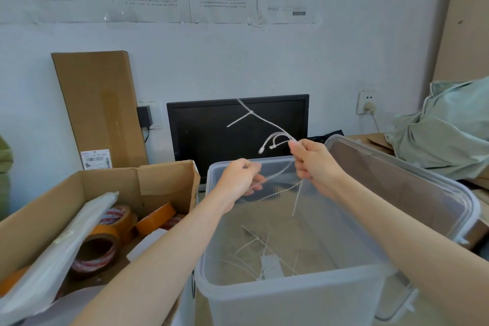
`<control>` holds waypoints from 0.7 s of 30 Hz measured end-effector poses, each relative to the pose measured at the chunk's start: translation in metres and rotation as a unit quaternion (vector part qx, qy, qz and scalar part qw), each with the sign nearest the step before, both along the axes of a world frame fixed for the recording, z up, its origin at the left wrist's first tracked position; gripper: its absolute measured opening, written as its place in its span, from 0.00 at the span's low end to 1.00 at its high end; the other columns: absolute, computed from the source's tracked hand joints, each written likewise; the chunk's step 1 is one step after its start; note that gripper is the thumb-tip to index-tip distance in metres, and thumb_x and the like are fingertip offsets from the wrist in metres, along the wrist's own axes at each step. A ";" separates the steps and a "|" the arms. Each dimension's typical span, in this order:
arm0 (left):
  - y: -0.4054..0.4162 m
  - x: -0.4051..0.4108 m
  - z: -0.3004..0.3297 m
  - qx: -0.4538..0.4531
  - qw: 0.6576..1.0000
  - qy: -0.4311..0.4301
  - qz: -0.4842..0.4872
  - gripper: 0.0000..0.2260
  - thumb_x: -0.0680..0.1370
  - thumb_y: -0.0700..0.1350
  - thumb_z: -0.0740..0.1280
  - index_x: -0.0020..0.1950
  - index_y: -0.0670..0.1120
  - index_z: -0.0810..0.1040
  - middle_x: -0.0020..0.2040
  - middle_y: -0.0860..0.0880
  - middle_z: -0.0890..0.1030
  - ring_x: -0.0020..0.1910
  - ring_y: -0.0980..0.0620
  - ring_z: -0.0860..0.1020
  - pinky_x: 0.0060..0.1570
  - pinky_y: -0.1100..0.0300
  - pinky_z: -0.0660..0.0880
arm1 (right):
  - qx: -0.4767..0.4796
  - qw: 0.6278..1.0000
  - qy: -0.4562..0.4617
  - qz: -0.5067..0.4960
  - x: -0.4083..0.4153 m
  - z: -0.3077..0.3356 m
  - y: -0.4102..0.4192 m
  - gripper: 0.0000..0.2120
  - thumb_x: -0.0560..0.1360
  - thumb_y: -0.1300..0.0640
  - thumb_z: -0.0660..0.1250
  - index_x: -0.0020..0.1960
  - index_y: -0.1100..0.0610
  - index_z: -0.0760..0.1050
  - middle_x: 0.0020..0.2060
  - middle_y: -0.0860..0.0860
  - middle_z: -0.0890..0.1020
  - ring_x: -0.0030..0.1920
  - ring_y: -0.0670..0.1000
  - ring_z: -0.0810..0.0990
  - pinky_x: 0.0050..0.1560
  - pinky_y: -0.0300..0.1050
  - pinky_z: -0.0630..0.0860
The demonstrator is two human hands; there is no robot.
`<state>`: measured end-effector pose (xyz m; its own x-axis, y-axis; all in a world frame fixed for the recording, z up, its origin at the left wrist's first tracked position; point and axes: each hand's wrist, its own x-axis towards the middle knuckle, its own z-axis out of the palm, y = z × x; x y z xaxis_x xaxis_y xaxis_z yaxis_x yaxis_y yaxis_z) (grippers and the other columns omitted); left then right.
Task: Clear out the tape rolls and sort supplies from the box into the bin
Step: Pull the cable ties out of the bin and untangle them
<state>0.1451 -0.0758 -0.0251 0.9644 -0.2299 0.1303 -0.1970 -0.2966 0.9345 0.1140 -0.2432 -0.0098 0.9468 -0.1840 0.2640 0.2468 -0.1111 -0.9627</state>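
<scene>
two bare hands hold a tangle of thin white cable ties above a clear plastic bin. the left hand pinches one strand; the right hand grips the bunch. more ties lie on the bin's floor. a cardboard box of orange and red-white tape rolls sits touching the bin's left wall. a black monitor stands behind.
</scene>
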 end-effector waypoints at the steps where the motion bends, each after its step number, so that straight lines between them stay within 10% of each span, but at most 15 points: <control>1: 0.000 0.001 -0.002 0.002 1.000 -0.003 0.004 0.07 0.82 0.47 0.59 0.55 0.48 0.74 0.48 0.51 0.81 0.45 0.56 0.79 0.45 0.63 0.75 | -0.006 1.000 0.014 -0.014 0.001 0.000 0.000 0.16 0.82 0.53 0.58 0.36 0.56 0.65 0.28 0.50 0.63 0.26 0.46 0.59 0.24 0.36 0.60; 8: 0.000 -0.003 0.003 -0.057 0.996 -0.066 -0.016 0.12 0.83 0.51 0.55 0.63 0.50 0.72 0.55 0.54 0.79 0.54 0.57 0.77 0.56 0.61 0.72 | -0.095 0.995 0.012 -0.011 0.002 -0.002 0.002 0.20 0.83 0.53 0.55 0.32 0.56 0.64 0.22 0.49 0.69 0.31 0.51 0.69 0.45 0.44 0.70; 21: 0.003 0.002 -0.001 -0.009 0.973 -0.221 0.066 0.07 0.79 0.42 0.64 0.55 0.49 0.80 0.50 0.57 0.79 0.50 0.58 0.76 0.48 0.70 0.71 | -0.156 0.976 0.100 0.112 -0.005 -0.002 0.004 0.17 0.82 0.49 0.56 0.37 0.55 0.64 0.25 0.47 0.60 0.24 0.46 0.56 0.23 0.37 0.56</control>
<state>0.1476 -0.0724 -0.0266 0.8342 -0.1014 0.5421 -0.5421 -0.3318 0.7721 0.1093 -0.2393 -0.0119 0.9923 0.0940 0.0803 0.1097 -0.3705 -0.9223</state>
